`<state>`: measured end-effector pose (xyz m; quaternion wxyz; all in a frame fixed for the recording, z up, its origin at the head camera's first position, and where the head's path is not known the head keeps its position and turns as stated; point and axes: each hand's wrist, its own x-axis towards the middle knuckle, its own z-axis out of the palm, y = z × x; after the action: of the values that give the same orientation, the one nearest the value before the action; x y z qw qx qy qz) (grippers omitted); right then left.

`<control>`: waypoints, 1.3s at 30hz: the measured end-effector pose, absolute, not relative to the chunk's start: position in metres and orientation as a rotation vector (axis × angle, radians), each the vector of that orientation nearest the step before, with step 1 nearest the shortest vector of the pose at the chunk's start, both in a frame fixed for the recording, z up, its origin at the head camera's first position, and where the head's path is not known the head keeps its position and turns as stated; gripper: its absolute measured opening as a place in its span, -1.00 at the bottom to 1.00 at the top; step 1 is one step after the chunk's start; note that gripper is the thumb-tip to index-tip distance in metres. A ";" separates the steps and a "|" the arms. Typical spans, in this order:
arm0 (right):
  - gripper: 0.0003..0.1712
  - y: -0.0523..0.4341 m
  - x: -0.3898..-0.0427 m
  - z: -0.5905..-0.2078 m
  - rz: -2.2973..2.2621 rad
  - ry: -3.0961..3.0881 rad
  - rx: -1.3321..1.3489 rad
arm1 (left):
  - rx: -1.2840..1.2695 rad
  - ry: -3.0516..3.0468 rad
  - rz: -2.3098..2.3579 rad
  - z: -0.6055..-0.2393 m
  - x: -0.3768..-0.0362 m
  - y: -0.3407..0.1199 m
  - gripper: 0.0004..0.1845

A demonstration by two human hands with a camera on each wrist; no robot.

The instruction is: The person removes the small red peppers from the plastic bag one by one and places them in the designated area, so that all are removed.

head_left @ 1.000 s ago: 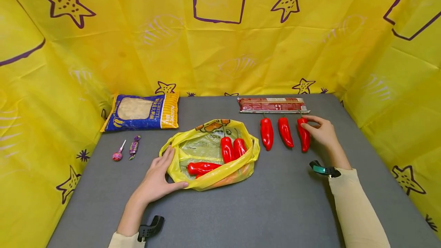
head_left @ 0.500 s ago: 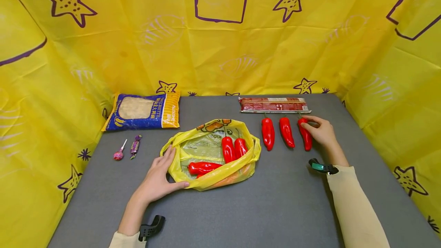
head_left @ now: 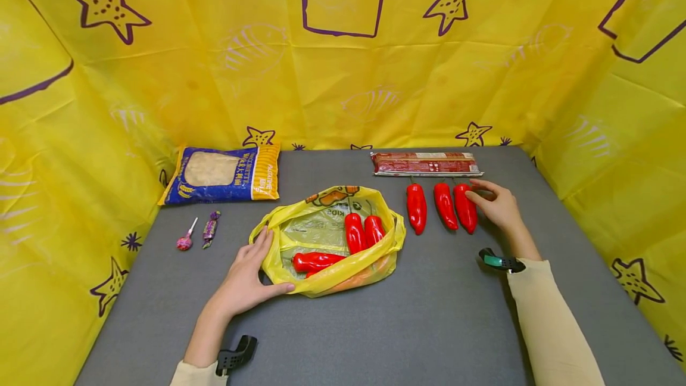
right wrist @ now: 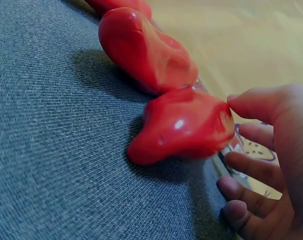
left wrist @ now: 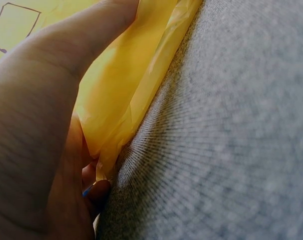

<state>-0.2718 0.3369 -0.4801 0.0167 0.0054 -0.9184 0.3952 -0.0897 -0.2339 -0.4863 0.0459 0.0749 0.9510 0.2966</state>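
An open yellow plastic bag (head_left: 321,225) lies mid-table with three red peppers (head_left: 354,232) inside. My left hand (head_left: 262,264) holds the bag's left rim, thumb along the front edge; the left wrist view shows the yellow plastic (left wrist: 126,95) pinched under that hand (left wrist: 41,100). Right of the bag, three more red peppers lie in a row on the grey table (head_left: 375,326). My right hand (head_left: 485,195) rests beside the rightmost pepper (head_left: 465,207), thumb tip touching it and fingers relaxed. In the right wrist view that pepper (right wrist: 184,125) lies against its neighbour (right wrist: 141,50), next to my right hand (right wrist: 246,135).
A blue and yellow food package (head_left: 222,174) lies at the back left. A long red-brown packet (head_left: 426,164) lies behind the pepper row. A lollipop (head_left: 184,240) and a purple wrapped sweet (head_left: 209,228) sit at the left. Yellow star-print cloth (head_left: 343,76) walls three sides.
The rightmost pepper has slid left, close against the middle one, with my right hand following it. The left hand and the bag have stayed put.
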 end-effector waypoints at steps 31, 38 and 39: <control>-0.52 0.333 -0.261 -0.479 1.070 -2.725 -0.040 | 0.234 2.913 0.911 -0.483 -0.089 -0.233 0.39; -0.42 0.333 -0.260 -0.482 1.031 -2.784 0.040 | 0.238 2.917 0.906 -0.485 -0.090 -0.234 0.38; -0.43 0.332 -0.260 -0.483 1.030 -2.774 0.042 | 0.239 2.918 0.906 -0.485 -0.090 -0.234 0.38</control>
<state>-0.2600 0.3325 -0.4830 0.0908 0.0140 -0.9335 0.3467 -0.0897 -0.2339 -0.4851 0.0386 0.0779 0.9514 0.2956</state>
